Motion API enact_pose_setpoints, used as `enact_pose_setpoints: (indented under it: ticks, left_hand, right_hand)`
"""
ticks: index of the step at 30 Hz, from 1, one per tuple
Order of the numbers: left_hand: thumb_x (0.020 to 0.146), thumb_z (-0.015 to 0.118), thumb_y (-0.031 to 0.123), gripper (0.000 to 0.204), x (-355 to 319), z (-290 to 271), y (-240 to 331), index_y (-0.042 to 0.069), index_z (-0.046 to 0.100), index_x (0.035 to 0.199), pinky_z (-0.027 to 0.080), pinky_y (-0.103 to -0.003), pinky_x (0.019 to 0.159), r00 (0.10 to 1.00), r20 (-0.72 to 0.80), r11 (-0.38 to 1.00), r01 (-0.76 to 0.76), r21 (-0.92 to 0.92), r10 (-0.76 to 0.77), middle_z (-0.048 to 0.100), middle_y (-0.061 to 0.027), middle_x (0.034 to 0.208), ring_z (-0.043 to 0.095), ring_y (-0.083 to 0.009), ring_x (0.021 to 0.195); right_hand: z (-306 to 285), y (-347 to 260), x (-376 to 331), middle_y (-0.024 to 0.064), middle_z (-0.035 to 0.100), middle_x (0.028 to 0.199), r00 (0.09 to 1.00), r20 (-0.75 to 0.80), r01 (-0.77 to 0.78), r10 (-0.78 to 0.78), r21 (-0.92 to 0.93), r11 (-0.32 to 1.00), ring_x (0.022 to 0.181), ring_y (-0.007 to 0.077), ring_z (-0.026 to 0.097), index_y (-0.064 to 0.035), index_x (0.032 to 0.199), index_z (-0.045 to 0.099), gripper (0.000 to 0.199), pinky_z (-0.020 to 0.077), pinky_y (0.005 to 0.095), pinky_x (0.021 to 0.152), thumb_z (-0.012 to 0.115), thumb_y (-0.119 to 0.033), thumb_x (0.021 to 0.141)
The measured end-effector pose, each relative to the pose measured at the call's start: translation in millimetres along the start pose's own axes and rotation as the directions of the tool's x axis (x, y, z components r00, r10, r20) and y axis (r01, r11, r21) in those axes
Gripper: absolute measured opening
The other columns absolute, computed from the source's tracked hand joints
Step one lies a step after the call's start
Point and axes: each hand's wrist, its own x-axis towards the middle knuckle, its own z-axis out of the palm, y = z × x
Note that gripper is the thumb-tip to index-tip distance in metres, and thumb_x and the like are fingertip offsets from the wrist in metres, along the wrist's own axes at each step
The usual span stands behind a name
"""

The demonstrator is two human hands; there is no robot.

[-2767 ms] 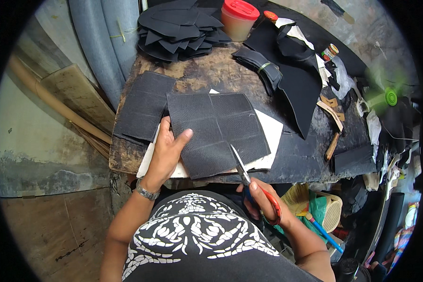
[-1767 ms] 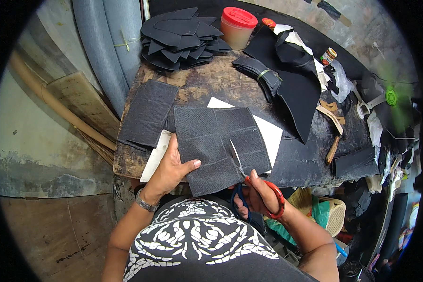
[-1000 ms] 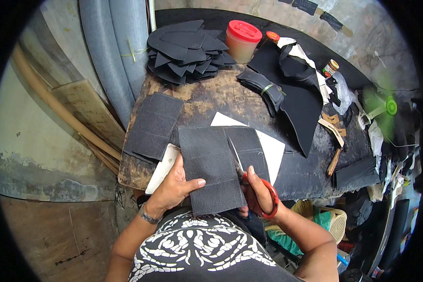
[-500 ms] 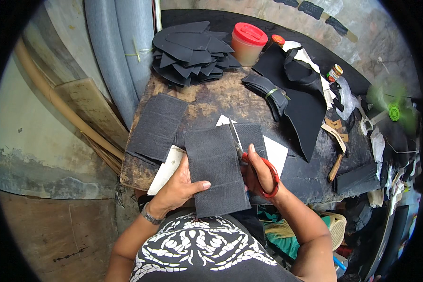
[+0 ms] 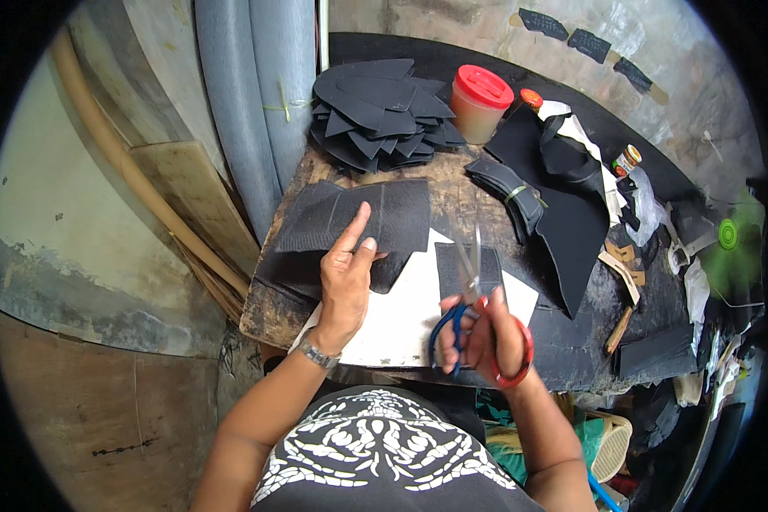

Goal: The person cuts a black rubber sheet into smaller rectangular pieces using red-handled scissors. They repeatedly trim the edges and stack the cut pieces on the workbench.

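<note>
Head view: I see my right hand (image 5: 486,333) clamped on the scissors (image 5: 461,303), over a small black strip (image 5: 468,269). My left hand (image 5: 347,277) presses flat, fingers apart, on the larger black sheet (image 5: 358,218).

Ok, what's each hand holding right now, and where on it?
Right hand: scissors, fingers through the handle loops. Left hand: holds nothing, fingers resting on a black sheet.

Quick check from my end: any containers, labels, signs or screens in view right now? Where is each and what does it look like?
Round jar with red lid: far side of the bench, beside the black cut pieces, translucent tan body.
Small bottle: right of the bench, orange-capped with a coloured label.
Three dark tags: on the far wall, small and flat.
No screens.
</note>
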Motion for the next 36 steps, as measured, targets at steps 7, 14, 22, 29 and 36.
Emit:
enact_pose_setpoints:
  ticks: [7, 14, 22, 29, 36]
  left_hand:
    - [0.095, 0.056, -0.001, 0.049, 13, 20, -17, -0.001, 0.044, 0.143, 0.048, -0.022, 0.090, 0.999, -0.021, 0.993, 0.031, 0.111, -0.029, 0.056, -0.0106, 0.137, 0.058, -0.0085, 0.104]
    - [0.096, 0.053, -0.001, 0.050, 22, 32, -24, -0.001, 0.043, 0.145, 0.043, -0.021, 0.091, 0.998, -0.057, 0.975, 0.018, 0.220, -0.005, 0.053, -0.0117, 0.142, 0.055, -0.0082, 0.106]
    - [0.097, 0.053, -0.001, 0.051, 30, 62, -13, 0.004, 0.043, 0.146, 0.038, -0.017, 0.047, 0.990, -0.053, 0.986, 0.137, 0.092, -0.133, 0.047, 0.0080, 0.070, 0.041, 0.0013, 0.055]
    - [0.095, 0.056, -0.004, 0.053, 42, 76, -24, -0.002, 0.041, 0.145, 0.032, -0.017, 0.051, 0.975, -0.034, 0.975, 0.221, 0.027, -0.220, 0.043, 0.0080, 0.072, 0.034, -0.0002, 0.058]
    - [0.095, 0.056, 0.000, 0.051, 53, 72, -46, 0.004, 0.046, 0.144, 0.046, -0.018, 0.049, 0.956, 0.031, 0.955, 0.291, 0.061, -0.293, 0.049, 0.0079, 0.071, 0.043, -0.0006, 0.054]
  right_hand:
    - [30, 12, 8, 0.0063, 0.057, 0.092, 0.995, 0.031, -0.092, 0.099, -0.174, 0.980, 0.078, 0.0167, 0.057, -0.0055, 0.131, 0.043, 0.067, 0.0499, 0.0360, 0.074, 0.027, -0.063, 0.100]
    - [40, 1, 41, 0.0038, 0.055, 0.083, 0.996, -0.085, -0.013, -0.010, -0.262, 0.965, 0.068, 0.0144, 0.054, -0.0075, 0.123, 0.047, 0.065, 0.0483, 0.0310, 0.063, 0.037, -0.066, 0.097]
    - [33, -8, 58, 0.0031, 0.052, 0.078, 0.983, -0.162, 0.053, -0.091, -0.226, 0.973, 0.062, 0.0125, 0.051, -0.0065, 0.119, 0.051, 0.067, 0.0452, 0.0278, 0.056, 0.038, -0.068, 0.096]
    - [21, -14, 60, 0.0020, 0.047, 0.068, 0.967, -0.225, 0.089, -0.121, -0.150, 0.985, 0.049, 0.0090, 0.044, -0.0054, 0.109, 0.052, 0.067, 0.0381, 0.0239, 0.043, 0.039, -0.069, 0.095]
    - [3, -29, 77, 0.0006, 0.048, 0.067, 0.967, -0.246, 0.080, -0.064, 0.056, 0.995, 0.048, 0.0101, 0.045, -0.0057, 0.112, 0.048, 0.072, 0.0383, 0.0244, 0.043, 0.047, -0.074, 0.089]
